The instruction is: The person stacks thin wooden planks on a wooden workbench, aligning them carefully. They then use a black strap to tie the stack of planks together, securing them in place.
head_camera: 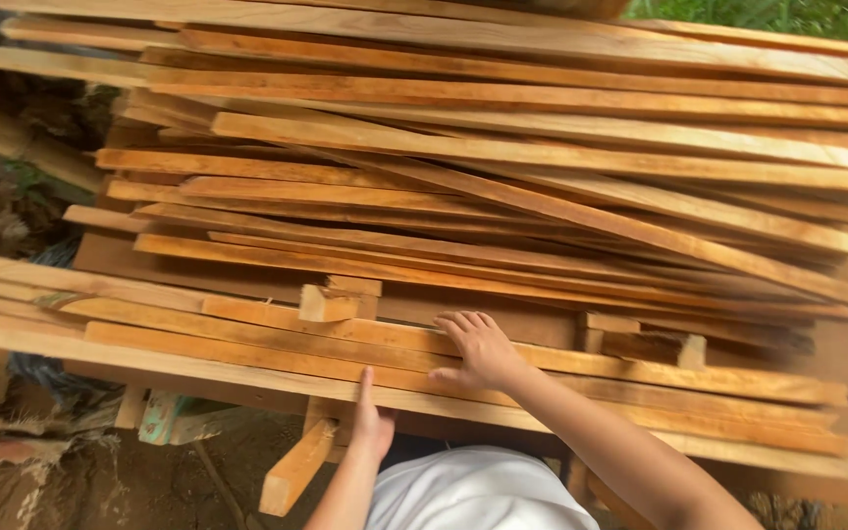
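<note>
A large pile of long, thin wooden slats (pixel 503 167) lies across a workbench, running left to right. My right hand (pixel 481 350) rests palm down, fingers spread, on the nearest slats (pixel 247 339) at the front of the pile. My left hand (pixel 372 420) is at the front edge of the lowest slat, fingers pointing up against it; whether it grips the wood is unclear. A small wooden block (pixel 329 304) sits on the slats just left of my right hand.
More short wood blocks (pixel 640 339) lie right of my right hand. A slanting timber leg (pixel 296 466) shows under the bench. Bare earth (pixel 120 481) and rubble lie at the lower left, green plants (pixel 787 15) at the top right.
</note>
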